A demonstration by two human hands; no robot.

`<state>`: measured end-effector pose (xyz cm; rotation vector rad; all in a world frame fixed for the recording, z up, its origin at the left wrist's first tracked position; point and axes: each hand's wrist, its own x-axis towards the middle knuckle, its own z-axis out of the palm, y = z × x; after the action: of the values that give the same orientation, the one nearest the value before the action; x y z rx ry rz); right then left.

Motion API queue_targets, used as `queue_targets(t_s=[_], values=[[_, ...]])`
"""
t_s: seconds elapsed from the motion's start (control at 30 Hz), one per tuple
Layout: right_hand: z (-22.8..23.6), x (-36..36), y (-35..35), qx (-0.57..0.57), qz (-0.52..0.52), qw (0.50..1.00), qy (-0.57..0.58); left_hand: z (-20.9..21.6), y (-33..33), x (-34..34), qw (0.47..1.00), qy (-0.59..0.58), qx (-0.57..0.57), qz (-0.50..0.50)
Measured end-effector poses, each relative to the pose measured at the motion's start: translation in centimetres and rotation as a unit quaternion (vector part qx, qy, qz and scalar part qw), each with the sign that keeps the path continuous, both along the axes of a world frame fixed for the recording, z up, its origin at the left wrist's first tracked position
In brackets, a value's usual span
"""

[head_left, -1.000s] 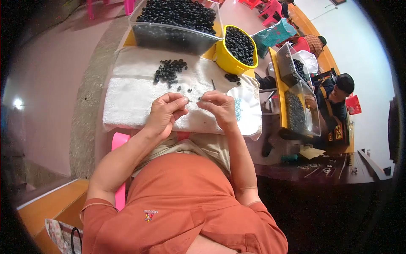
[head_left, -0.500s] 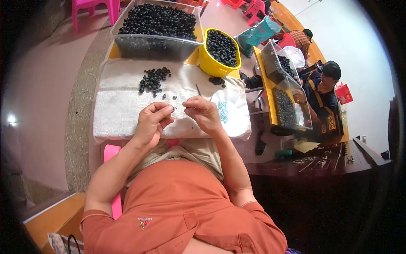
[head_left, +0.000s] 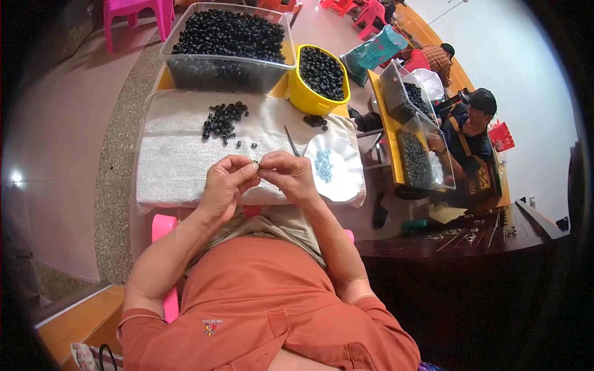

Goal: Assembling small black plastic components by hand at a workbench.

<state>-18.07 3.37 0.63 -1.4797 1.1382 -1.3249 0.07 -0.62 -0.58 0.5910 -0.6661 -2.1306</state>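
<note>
My left hand [head_left: 224, 185] is closed in a pinch on a small black part [head_left: 256, 162], mostly covered by the fingertips. Against it, my right hand [head_left: 288, 175] has its thumb and fingers pressed together; whatever they pinch is too small to make out. Both hands are just above a white towel [head_left: 167, 161]. Beyond them lies a loose pile of small black parts [head_left: 224, 120], with a few single ones nearer me. Dark tweezers [head_left: 291, 140] rest beside a white scalloped plate [head_left: 346, 166] holding tiny pale blue pieces [head_left: 323, 164].
At the table's far side stand a clear plastic bin [head_left: 223, 73] and a yellow tub [head_left: 315, 99], both full of black parts. To the right, a co-worker [head_left: 473, 123] sits by more clear bins [head_left: 427, 148]. A pink stool [head_left: 139, 9] stands at the far left.
My right hand has moved left and slightly down, so its fingertips now meet those of my left hand. More of the plate and tweezers shows.
</note>
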Motion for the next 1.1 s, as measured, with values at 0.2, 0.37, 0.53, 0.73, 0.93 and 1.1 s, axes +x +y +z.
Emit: queue_targets(t_s=[0.2, 0.37, 0.53, 0.73, 0.93, 1.1], values=[[0.2, 0.4, 0.1, 0.004, 0.002, 0.999, -0.036, 0.1, 0.1, 0.0, 1.000, -0.007, -0.004, 0.020], [0.5, 0.8, 0.3, 0.038, -0.010, 0.996, -0.079, 0.1, 0.0, 0.0, 0.998, -0.035, -0.013, 0.042], [-0.3, 0.7, 0.2, 0.026, -0.002, 0.996, -0.086, 0.0, 0.1, -0.3, 0.998, -0.049, -0.018, 0.040], [-0.2, 1.3, 0.5, 0.056, -0.004, 0.994, -0.095, 0.2, 0.5, -0.3, 0.995, -0.071, -0.020, 0.063], [-0.5, 2.2, 0.5, -0.040, -0.019, 0.995, -0.088, 0.0, 0.8, -0.3, 0.996, -0.050, -0.036, 0.071], [-0.9, 1.8, 0.5, -0.130, -0.036, 0.991, -0.015, -0.3, 1.1, -0.7, 0.993, -0.065, -0.040, 0.091]])
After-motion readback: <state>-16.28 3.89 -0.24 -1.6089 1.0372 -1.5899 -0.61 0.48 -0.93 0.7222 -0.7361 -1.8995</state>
